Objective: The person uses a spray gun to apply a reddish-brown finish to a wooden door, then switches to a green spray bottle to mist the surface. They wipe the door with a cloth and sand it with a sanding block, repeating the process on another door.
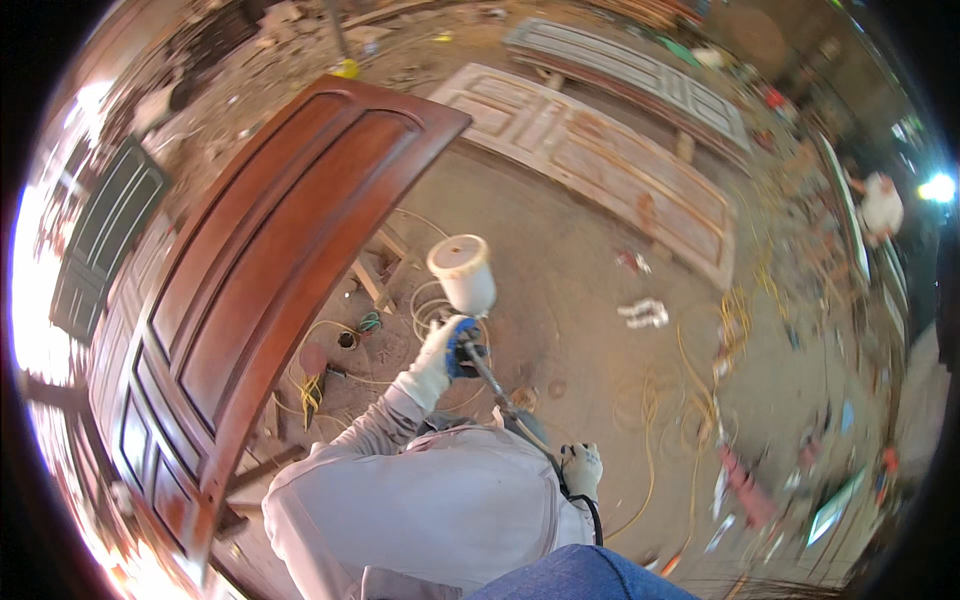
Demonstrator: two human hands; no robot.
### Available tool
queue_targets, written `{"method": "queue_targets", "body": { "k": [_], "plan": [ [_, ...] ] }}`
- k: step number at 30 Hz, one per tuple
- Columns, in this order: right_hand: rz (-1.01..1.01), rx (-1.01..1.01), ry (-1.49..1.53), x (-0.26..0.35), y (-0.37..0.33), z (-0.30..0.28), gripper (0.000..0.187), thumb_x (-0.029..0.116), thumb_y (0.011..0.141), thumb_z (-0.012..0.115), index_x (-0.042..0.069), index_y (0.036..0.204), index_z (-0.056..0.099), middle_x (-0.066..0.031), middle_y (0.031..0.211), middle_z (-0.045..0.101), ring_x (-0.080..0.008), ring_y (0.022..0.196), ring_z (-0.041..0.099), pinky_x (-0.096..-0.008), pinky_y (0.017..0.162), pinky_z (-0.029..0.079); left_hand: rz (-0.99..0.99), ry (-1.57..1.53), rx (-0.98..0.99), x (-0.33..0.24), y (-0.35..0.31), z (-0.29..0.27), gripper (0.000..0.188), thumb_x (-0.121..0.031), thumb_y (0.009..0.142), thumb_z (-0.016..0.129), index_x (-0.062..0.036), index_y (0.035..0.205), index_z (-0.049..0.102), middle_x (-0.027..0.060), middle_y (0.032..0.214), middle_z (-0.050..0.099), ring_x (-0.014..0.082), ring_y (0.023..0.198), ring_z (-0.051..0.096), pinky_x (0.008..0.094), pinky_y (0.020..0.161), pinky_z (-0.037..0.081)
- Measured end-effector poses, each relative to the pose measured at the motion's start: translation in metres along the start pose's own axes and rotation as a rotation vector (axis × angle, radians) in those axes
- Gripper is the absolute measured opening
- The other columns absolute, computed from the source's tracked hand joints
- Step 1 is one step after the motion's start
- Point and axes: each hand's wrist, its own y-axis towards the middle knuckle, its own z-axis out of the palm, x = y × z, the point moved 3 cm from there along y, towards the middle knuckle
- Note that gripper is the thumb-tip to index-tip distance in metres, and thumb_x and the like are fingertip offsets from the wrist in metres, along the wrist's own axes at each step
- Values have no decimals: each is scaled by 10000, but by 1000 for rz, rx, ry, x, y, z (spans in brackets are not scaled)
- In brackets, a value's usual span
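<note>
A spray gun [472, 350] is held in the gloved left hand [442, 352], ahead of the body and to the right of a glossy brown door [270, 250]. The fingers are closed around the gun, so its handle is largely covered. The white cup [462, 283] is carried above the hand; what is in it is hidden by its lid. The gloved right hand [581, 470] is placed low beside the body, with its fingers seemingly curled next to a dark hose [594, 508]; whether the hose is gripped or only touched cannot be made out. Part of the hose is hidden by the grey jacket [430, 520].

The brown door is propped at a slant, and most of the wooden stand [372, 285] is concealed beneath it. Behind, a pale door [600, 160] is laid out, its near edge overlapped by the brown one. A dark green door [108, 240] is blurred at the left, where the surroundings are washed out by glare. Another person [881, 207] is only dimly seen at the far right. Blue cloth [580, 577] is cut off by the lower edge.
</note>
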Motion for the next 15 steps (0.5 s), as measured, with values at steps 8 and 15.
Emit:
{"method": "queue_targets", "body": {
  "k": [8, 15],
  "plan": [
    [-552, 185, -203, -42, 212, -35, 202, 344, 824, 657, 145, 808, 623, -102, 869, 552, -313, 774, 583, -459, 610, 425, 111, -129, -105, -27, 54, 95, 363, -336, 907, 622, -128, 1176, 495, 64, 981, 583, 255, 790, 636, 436, 665, 557],
    [-578, 167, -207, -33, 373, -26, 237, 367, 772, 684, 143, 813, 620, -119, 909, 550, -317, 780, 583, -461, 617, 427, 236, -260, -251, -81, 170, 112, 348, -333, 901, 604, -154, 1152, 442, 52, 959, 556, 204, 742, 602, 394, 596, 538]
  ]
}}
